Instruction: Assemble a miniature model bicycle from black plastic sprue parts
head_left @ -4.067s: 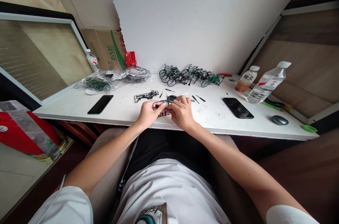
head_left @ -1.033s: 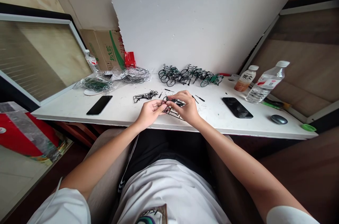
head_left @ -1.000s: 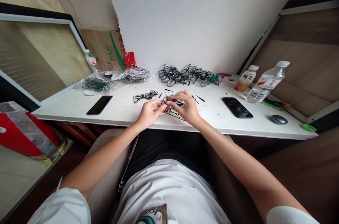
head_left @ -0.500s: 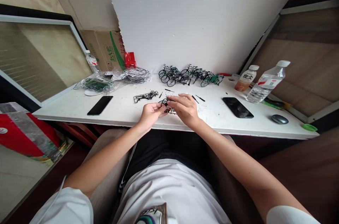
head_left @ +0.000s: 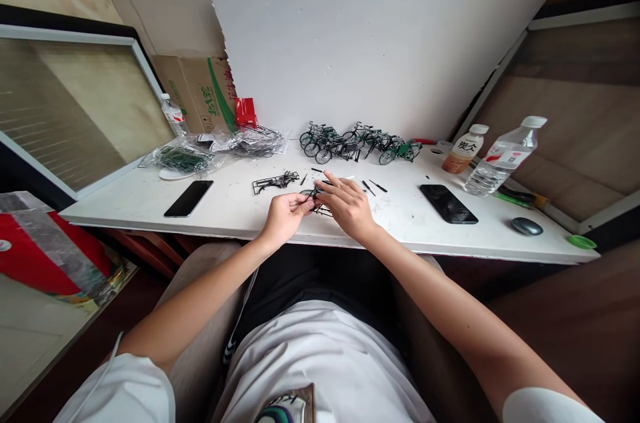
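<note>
Just in from the white bench's front edge, the left hand pinches a black model-bicycle wheel, thumb against forefinger. The right hand extends its fingers over it; thumb grip not discernible. Recommended: support thin parts, press squarely. Assembled model bicycles stand toward the rear edge.

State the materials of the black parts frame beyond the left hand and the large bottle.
Black parts frame: probably dull moulded plastic, with thin bars joining small pieces; painted metal remains possible. Large bottle: likely clear, glossy plastic; its ridged wall is transparent.
</note>
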Demonstrator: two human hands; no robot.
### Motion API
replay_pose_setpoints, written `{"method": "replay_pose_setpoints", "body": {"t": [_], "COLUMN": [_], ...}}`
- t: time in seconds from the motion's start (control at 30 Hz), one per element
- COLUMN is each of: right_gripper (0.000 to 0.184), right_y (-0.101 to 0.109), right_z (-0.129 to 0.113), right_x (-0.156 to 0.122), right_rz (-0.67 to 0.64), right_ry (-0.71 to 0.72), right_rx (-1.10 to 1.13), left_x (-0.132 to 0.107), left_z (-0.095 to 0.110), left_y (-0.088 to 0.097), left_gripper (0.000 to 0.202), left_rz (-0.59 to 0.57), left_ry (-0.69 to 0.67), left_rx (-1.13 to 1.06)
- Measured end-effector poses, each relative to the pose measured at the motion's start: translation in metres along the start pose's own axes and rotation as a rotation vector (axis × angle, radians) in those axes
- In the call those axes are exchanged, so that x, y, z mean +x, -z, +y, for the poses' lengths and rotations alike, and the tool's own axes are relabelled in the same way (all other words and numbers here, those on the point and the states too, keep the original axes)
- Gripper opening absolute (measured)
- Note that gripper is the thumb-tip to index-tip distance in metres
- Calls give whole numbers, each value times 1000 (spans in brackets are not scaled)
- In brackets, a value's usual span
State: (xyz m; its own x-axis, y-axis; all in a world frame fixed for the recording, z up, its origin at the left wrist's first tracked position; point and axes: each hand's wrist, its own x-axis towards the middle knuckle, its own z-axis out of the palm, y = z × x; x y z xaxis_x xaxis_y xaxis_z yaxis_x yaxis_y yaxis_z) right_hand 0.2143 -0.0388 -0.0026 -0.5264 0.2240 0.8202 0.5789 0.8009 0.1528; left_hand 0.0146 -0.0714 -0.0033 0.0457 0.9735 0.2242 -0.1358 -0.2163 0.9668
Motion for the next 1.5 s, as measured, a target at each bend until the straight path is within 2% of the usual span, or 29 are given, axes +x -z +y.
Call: {"method": "replay_pose_setpoints", "body": {"t": [0.23,0.37,0.5,0.7,0.93,1.13,1.3,1.5], "right_gripper": [20,17,9,12,18,22,26,24], "right_y": [4,1,-1,4,6,11,10,10], "right_z": [-3,-2,0,-4,-13,-13,-8,-6], "right_x": [1,0,-1,2,5,9,8,10], "right_rz": [9,-19,17,67,19,-9,-54,-106], "right_ry": [57,-12,-56,-30,-78,-25,-4,-56], "right_rx": [-103,-92,-101,-104,-119,-169,-179,-139], "left_x": [-4,-10,-18,-21,-21,-21,-14,-5], "left_z": [5,7,8,10,10,8,4,3], "left_y": [-1,-6,-12,-16,-17,-16,-8,3], "left_gripper": [56,56,60,63,65,63,59,43], "left_rz": [23,-13,-10,-25,-11,-16,-27,-60], "left_ry": [33,43,18,-8,-20,-107,-151,-468], "left_rx": [-3,35,94,76,48,111,196,483]}}
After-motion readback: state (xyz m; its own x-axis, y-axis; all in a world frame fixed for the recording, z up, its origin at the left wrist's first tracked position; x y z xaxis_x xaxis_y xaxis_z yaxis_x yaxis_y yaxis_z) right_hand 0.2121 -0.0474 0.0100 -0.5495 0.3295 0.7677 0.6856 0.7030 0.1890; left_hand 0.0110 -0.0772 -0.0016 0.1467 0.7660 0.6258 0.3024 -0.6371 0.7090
